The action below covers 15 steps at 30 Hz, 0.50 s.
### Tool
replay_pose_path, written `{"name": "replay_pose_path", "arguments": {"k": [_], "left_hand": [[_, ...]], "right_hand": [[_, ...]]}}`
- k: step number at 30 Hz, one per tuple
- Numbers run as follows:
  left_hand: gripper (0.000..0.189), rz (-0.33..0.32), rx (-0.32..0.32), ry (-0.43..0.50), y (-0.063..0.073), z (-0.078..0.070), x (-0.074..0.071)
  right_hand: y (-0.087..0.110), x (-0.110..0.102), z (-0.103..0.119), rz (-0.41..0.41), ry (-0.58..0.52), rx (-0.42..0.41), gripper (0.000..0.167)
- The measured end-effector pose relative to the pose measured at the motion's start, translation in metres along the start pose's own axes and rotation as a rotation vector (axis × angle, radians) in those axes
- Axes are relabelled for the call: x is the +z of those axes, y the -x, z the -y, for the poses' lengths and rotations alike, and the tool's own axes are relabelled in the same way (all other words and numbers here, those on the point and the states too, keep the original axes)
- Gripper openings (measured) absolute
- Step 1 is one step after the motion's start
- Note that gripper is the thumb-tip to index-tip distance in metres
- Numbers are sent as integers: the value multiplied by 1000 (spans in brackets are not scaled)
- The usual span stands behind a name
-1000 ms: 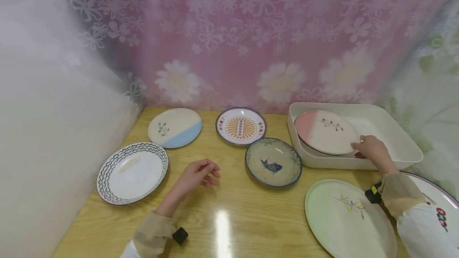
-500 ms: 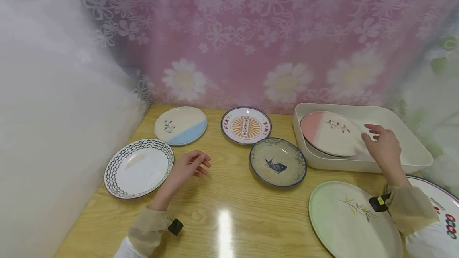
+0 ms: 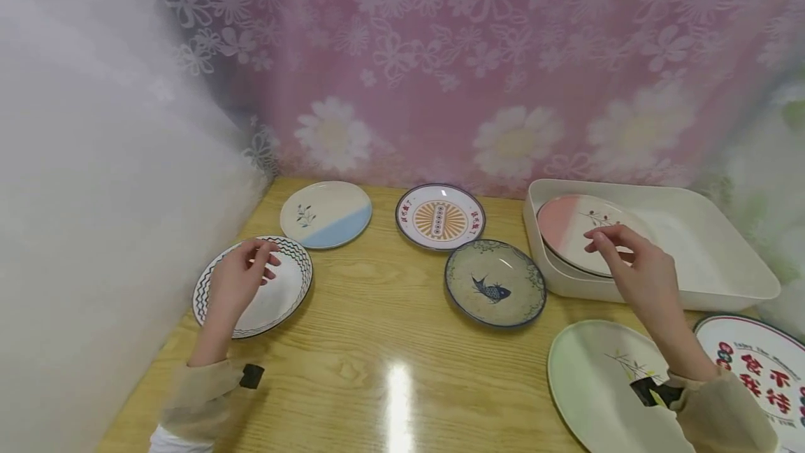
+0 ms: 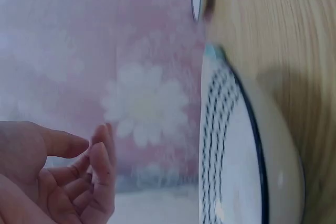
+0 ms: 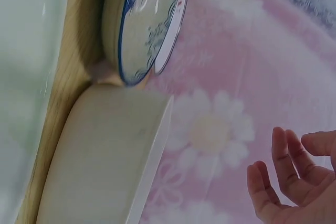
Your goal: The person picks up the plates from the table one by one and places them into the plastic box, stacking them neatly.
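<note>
White drape (image 3: 107, 159): fills my far left, meets the pink floral curtain (image 3: 402, 82) behind the table (image 3: 371, 341).
Left hand (image 3: 239, 278): I have it above the zigzag plate, clear of it in the left wrist view. Fingers loosely bent, thumb near the fingertips, clamped on nothing.
Left cuff (image 3: 195, 397): tan, black block (image 3: 251, 376) at its edge.
Zigzag plate (image 3: 277, 303): white, dark rim, flat on the wood, partly behind that hand.
Blue-corner plate (image 3: 325, 215): cream with a leaf sprig, just behind the zigzag plate; I can't tell if rims touch.
Sunburst plate (image 3: 440, 219): white, dark rim, orange rays, red characters, back row by the curtain.
Fish plate (image 3: 495, 284): blue rim, blue fish, in front of the sunburst plate, close up against the bin; contact unclear to me.
Pink-and-cream plate (image 3: 569, 229): inside the white bin (image 3: 711, 257), at its left end, tilted, a dark edge showing beneath.
Green plate (image 3: 594, 376): on the table in front of the bin, yellow sprig partly behind the right wrist.
Right hand (image 3: 644, 264): over the bin, above the pink-and-cream plate. Right wrist view gives me thumb and fingers apart, clamped on nothing.
Red-lettered plate (image 3: 751, 362): white, far right, partly behind the right sleeve.
</note>
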<state>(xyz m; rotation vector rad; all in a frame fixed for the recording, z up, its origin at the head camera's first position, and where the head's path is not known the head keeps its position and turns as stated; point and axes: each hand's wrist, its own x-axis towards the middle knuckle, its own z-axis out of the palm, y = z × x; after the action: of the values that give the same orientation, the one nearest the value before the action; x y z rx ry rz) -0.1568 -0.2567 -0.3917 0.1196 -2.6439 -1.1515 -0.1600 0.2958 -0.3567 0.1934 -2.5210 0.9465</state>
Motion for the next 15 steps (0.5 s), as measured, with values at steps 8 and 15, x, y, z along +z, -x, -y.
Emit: {"name": "replay_pose_path", "arguments": {"k": [8,15], "left_hand": [[42,-69,-212,-230,20,45,-43],[60,121,-340,-278,27,79,-56]], "right_hand": [[17,15,28,128,-47,-43,18],[27,33,44,206,-12,-82,14]]}}
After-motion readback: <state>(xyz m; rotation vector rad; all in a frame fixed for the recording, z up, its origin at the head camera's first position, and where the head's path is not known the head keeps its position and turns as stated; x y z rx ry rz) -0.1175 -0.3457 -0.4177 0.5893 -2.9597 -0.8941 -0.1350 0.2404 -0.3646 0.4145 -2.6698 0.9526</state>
